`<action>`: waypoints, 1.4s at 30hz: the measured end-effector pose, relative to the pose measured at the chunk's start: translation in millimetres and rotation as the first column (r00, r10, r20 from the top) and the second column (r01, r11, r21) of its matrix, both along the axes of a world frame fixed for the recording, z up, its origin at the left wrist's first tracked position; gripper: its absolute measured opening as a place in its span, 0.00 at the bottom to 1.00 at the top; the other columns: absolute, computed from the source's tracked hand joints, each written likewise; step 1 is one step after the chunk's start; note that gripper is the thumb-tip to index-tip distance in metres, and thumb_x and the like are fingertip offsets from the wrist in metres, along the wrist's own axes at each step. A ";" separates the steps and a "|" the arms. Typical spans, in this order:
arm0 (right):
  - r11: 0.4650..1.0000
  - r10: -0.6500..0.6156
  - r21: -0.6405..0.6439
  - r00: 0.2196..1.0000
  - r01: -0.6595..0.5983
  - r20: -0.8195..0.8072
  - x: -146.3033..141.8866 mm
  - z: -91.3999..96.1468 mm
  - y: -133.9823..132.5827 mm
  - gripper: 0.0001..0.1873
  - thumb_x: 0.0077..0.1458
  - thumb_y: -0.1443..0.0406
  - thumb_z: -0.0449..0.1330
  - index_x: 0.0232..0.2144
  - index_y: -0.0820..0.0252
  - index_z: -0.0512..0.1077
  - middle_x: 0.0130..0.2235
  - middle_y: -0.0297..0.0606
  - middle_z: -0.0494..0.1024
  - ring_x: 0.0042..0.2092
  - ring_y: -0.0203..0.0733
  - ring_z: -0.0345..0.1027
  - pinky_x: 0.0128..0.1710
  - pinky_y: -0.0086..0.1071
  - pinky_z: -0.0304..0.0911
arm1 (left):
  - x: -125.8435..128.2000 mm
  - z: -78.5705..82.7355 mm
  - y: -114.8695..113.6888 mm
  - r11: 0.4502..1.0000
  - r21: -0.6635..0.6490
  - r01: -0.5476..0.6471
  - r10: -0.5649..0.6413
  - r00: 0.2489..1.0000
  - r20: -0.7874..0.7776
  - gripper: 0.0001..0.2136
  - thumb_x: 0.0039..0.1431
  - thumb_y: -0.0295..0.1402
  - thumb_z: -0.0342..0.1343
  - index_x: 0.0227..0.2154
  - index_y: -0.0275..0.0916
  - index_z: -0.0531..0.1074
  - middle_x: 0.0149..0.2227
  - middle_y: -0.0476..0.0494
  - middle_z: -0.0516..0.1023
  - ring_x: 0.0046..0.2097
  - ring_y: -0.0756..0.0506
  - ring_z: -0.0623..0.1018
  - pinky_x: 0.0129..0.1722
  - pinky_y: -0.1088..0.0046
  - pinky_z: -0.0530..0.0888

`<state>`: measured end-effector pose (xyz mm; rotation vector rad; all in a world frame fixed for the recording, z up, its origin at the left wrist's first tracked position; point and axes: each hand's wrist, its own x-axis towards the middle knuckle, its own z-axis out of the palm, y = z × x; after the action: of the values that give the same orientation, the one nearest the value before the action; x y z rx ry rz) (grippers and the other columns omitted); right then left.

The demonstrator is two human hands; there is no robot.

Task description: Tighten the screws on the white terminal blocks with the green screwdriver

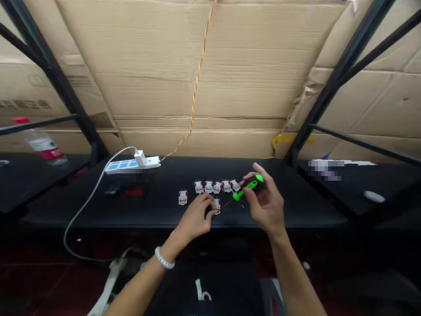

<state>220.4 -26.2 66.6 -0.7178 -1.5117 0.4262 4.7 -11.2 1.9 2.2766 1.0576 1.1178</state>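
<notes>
The left hand's (pixel 194 217) fingertips cover most of a small white part (pixel 217 204), so its grip cannot be made out, and the right hand (pixel 266 204), at three o'clock of it, hides the rear of the green screwdriver (pixel 248 186). The row of parts (pixel 217 186) at twelve o'clock of the left hand is too small to read in detail. One smeared patch (pixel 325 169) lies at two o'clock, another blurred patch (pixel 133 189) at ten o'clock; both forearms run off the bottom edge.
</notes>
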 end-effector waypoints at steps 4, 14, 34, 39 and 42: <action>0.999 -0.006 0.043 1.000 0.006 0.006 -7.4 -7.0 6.0 0.32 0.68 0.66 0.64 0.71 0.48 0.65 0.49 0.40 0.77 0.46 0.41 0.78 0.50 0.37 0.80 | 0.2 -2.8 -0.2 1.000 0.029 0.005 -0.005 1.000 -0.005 0.09 0.60 0.18 0.55 0.35 0.40 0.71 0.45 0.41 0.76 0.48 0.41 0.77 0.52 0.60 0.77; 0.997 -0.016 0.075 1.000 0.016 -0.004 -9.1 -11.4 6.9 0.33 0.68 0.68 0.63 0.71 0.46 0.64 0.49 0.40 0.76 0.45 0.40 0.78 0.47 0.36 0.80 | 1.6 -2.8 -1.0 0.999 0.042 0.009 -0.007 0.999 -0.043 0.09 0.60 0.18 0.54 0.35 0.41 0.69 0.45 0.41 0.75 0.48 0.40 0.76 0.52 0.59 0.77; 0.986 -0.125 0.133 0.973 0.099 0.196 -16.7 -1.9 14.4 0.34 0.62 0.62 0.70 0.68 0.47 0.69 0.45 0.39 0.73 0.44 0.43 0.71 0.45 0.38 0.75 | 2.6 -2.4 -2.7 1.000 0.031 -0.003 0.005 0.997 -0.073 0.10 0.59 0.17 0.53 0.35 0.41 0.68 0.45 0.41 0.75 0.48 0.39 0.75 0.52 0.59 0.77; 0.974 -0.121 0.220 0.941 0.051 0.317 -33.9 20.4 22.9 0.29 0.62 0.62 0.69 0.64 0.47 0.73 0.44 0.38 0.75 0.41 0.43 0.71 0.39 0.37 0.74 | 3.3 -4.3 -1.7 0.998 0.057 -0.013 0.020 0.991 -0.129 0.10 0.60 0.18 0.54 0.39 0.41 0.70 0.48 0.39 0.75 0.52 0.37 0.75 0.56 0.55 0.77; 0.987 0.015 0.148 0.953 -0.063 0.304 -43.1 26.0 24.6 0.25 0.68 0.63 0.60 0.66 0.48 0.70 0.53 0.43 0.78 0.48 0.46 0.76 0.48 0.43 0.76 | 3.5 -5.4 -0.4 1.000 0.031 -0.004 0.008 0.992 -0.125 0.12 0.60 0.18 0.54 0.41 0.41 0.71 0.50 0.38 0.75 0.52 0.37 0.76 0.55 0.55 0.77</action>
<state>177.4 -1.6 92.6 -0.6505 -1.8284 0.2293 8.2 -11.7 -3.5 2.3962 1.1024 1.0109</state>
